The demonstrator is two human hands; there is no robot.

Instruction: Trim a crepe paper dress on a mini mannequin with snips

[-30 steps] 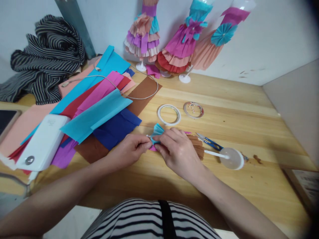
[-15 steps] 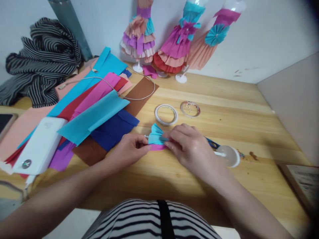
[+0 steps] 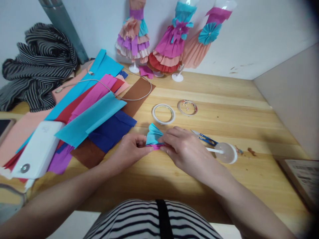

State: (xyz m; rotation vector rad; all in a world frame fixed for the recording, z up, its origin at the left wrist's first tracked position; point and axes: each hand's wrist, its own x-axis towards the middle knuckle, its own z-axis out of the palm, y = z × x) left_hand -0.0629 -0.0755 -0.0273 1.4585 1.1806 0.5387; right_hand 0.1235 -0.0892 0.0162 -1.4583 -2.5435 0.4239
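My left hand (image 3: 131, 149) pinches the left end of a small crepe-paper dress with thumb and fingers. Its turquoise paper (image 3: 153, 136) fans out in pleats on the far side, and a magenta paper band (image 3: 156, 146) runs along the near side. Over the right part of it, my right hand (image 3: 183, 146) is closed with thumb and fingertips on the paper. Beyond that hand a white stem (image 3: 213, 150) leads to a round, pale stand base (image 3: 227, 153) lying on its side. Whatever is inside the dress is hidden by my hands.
Blue-handled thread snips (image 3: 206, 138) lie behind my right hand. Farther back are a tape roll (image 3: 154, 114) and a round dish (image 3: 195, 112) with beads. Crepe sheets (image 3: 92, 116), a power bank (image 3: 40, 149) and a cable cover the left. Dressed doll stands (image 3: 171, 43) line the wall.
My fingers have drawn slightly closer together on the paper, covering more of the magenta band. The view has shifted a little, and the snips' blades now show past my right hand.
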